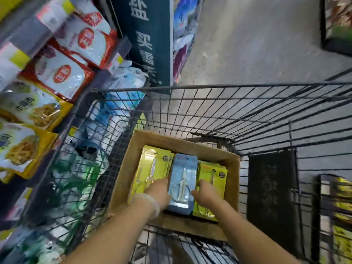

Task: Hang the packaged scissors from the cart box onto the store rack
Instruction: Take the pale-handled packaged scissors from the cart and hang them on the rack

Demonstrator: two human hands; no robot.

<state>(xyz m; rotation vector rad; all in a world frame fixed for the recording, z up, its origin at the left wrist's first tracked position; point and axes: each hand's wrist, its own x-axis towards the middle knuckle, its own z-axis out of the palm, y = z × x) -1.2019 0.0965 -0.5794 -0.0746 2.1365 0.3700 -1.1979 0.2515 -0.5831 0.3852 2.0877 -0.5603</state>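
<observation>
Both hands reach into the cardboard box [122, 180] standing in the wire cart [247, 103]. The left hand [159, 191] and right hand [204, 193] curl their fingers around the two long edges of the blue scissors pack [183, 180], which lies between them. Yellow scissors packs [152, 166] lie just outside each set of fingers. Shelves of packaged food [62, 73] stand off to the left.

A grey concrete floor [257, 44] runs down the store aisle. On the left, shelves [28, 29] hold red-and-white and yellow food packets [62, 73], beside a dark teal sign [148, 40] with white Chinese characters. A dark display [336, 25] stands at far right, and another shelf of yellow packs [341, 206] sits lower right.
</observation>
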